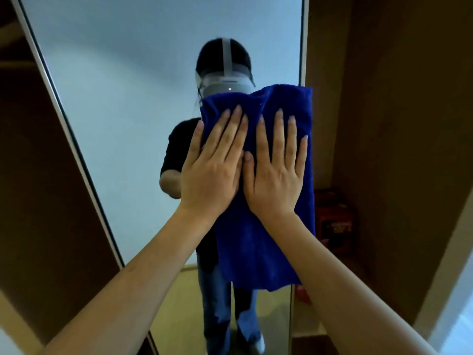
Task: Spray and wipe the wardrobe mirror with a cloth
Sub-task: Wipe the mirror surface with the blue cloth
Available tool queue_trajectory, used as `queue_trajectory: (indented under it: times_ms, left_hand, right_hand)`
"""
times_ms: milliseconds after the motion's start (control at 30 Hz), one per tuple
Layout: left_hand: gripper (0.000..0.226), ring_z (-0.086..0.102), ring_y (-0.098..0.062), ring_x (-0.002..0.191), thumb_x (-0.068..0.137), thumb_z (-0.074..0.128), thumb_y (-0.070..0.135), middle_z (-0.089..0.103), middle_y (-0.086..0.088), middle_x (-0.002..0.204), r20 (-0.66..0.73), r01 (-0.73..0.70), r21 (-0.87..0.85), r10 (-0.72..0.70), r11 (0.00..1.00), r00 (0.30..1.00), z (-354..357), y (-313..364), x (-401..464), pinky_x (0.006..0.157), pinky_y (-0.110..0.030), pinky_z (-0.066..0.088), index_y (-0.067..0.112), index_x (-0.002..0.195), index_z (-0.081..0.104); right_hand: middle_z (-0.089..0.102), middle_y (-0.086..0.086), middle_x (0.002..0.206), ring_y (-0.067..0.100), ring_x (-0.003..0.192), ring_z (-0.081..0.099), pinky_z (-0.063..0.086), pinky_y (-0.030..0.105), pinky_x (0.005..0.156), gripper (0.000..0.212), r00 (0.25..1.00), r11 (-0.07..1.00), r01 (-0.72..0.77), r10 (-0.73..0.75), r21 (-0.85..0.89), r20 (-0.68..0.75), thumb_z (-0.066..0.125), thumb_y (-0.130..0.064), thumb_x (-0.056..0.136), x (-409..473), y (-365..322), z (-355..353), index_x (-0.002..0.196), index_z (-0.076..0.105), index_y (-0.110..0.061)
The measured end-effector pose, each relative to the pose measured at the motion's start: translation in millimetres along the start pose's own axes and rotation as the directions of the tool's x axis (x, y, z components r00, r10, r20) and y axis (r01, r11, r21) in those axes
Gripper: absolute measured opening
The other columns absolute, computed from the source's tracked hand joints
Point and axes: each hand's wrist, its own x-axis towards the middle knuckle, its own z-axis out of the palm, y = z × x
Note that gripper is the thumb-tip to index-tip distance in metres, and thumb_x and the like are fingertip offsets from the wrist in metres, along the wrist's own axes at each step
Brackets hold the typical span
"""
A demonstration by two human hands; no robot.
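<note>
Blue cloth (266, 239) hangs lengthwise down the mirror (122, 85) near its right edge, pinned under both hands, left hand (213, 172) and right hand (275, 175) side by side, fingers straight, pointing up.

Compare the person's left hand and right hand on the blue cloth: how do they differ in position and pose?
The left hand sits at the blue cloth's left edge, its thumb off the cloth against the mirror; the right hand lies wholly on the cloth. The left hand's fingers lie close together; the right hand's are spread. Both press flat, fingers straight and pointing up.
</note>
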Motion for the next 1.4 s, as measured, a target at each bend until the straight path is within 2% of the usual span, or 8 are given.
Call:
queue_trajectory:
  times_ms: [300,533,667,733,867,933,1267,1400]
  left_hand:
    - [0.050,0.024,-0.019,0.145,0.104,0.038,0.023,0.028,-0.005,0.157,0.088,0.024,-0.032,-0.021,0.999,0.996,1.6,20.5,-82.6,0.120,-0.042,0.017,0.009,0.150,0.027]
    - [0.048,0.021,-0.024,0.145,0.105,0.031,0.019,0.019,-0.013,0.156,0.108,0.015,0.038,-0.019,0.999,0.994,7.4,38.5,-127.2,0.121,-0.037,0.010,0.001,0.149,0.025]
    - [0.047,0.027,-0.034,0.143,0.104,0.036,0.012,0.029,-0.026,0.151,0.153,-0.037,0.065,0.027,0.997,0.988,13.8,54.0,-165.7,0.119,-0.042,0.020,-0.008,0.146,0.028]
    - [0.046,0.024,-0.035,0.143,0.105,0.033,0.010,0.024,-0.027,0.152,0.196,-0.047,0.037,0.039,0.998,0.980,14.4,59.0,-192.2,0.118,-0.043,0.022,-0.009,0.146,0.025]
    - [0.045,0.012,-0.037,0.144,0.106,0.024,0.008,0.011,-0.027,0.153,0.289,-0.035,0.008,0.031,0.999,0.957,19.1,71.2,-251.7,0.119,-0.047,0.016,-0.008,0.148,0.018]
    - [0.046,0.008,-0.037,0.145,0.106,0.025,0.009,0.009,-0.026,0.154,0.303,-0.014,0.005,0.012,1.000,0.953,27.1,80.3,-281.2,0.119,-0.047,0.013,-0.008,0.148,0.016]
    - [0.044,0.015,-0.032,0.145,0.105,0.032,0.010,0.015,-0.021,0.152,0.168,0.067,-0.081,-0.053,0.994,0.984,76.4,138.5,-396.6,0.120,-0.043,0.014,-0.004,0.147,0.024]
    - [0.046,0.014,-0.030,0.145,0.104,0.035,0.009,0.019,-0.021,0.153,0.151,0.059,-0.093,-0.044,0.994,0.988,93.7,164.9,-447.5,0.120,-0.042,0.014,-0.004,0.147,0.024]
  right_hand:
    - [0.024,0.013,0.158,0.029,0.147,0.016,0.009,0.046,0.122,0.055,0.995,1.000,0.004,-0.005,0.009,0.104,0.029,-0.040,0.103,-86.2,2.9,13.2,0.152,0.019,-0.017]
    - [0.010,0.010,0.157,0.030,0.147,0.011,0.004,0.046,0.122,0.055,0.987,1.000,-0.015,0.019,-0.023,0.161,0.023,-0.042,0.104,-133.6,-0.1,22.9,0.153,0.011,-0.019]
    - [0.006,0.011,0.157,0.026,0.150,-0.004,-0.001,0.045,0.122,0.063,0.978,0.999,-0.012,0.019,-0.032,0.207,0.026,-0.042,0.104,-173.0,-0.9,29.8,0.155,-0.005,-0.023]
    - [0.006,0.011,0.157,0.020,0.149,-0.015,-0.002,0.044,0.122,0.065,0.973,1.000,-0.011,0.017,-0.029,0.228,0.028,-0.042,0.104,-200.8,0.9,32.5,0.155,-0.009,-0.025]
    - [0.007,0.010,0.157,0.018,0.148,-0.019,-0.002,0.045,0.122,0.057,0.957,1.000,0.012,-0.008,-0.013,0.289,0.025,-0.043,0.104,-260.0,5.1,38.9,0.153,0.007,-0.021]
    - [0.006,0.009,0.157,0.017,0.147,-0.020,-0.003,0.045,0.122,0.057,0.950,1.000,0.031,-0.029,-0.003,0.309,0.025,-0.044,0.104,-289.3,10.2,44.8,0.152,0.006,-0.021]
    - [0.009,0.010,0.155,0.023,0.149,0.000,0.002,0.045,0.121,0.054,0.971,0.997,0.070,-0.065,-0.017,0.228,0.027,-0.043,0.104,-408.2,47.8,74.0,0.151,0.014,-0.019]
    - [0.011,0.009,0.155,0.016,0.149,-0.011,0.001,0.044,0.121,0.054,0.977,0.995,0.092,-0.081,-0.047,0.198,0.027,-0.044,0.104,-462.1,66.0,83.3,0.151,0.015,-0.020]
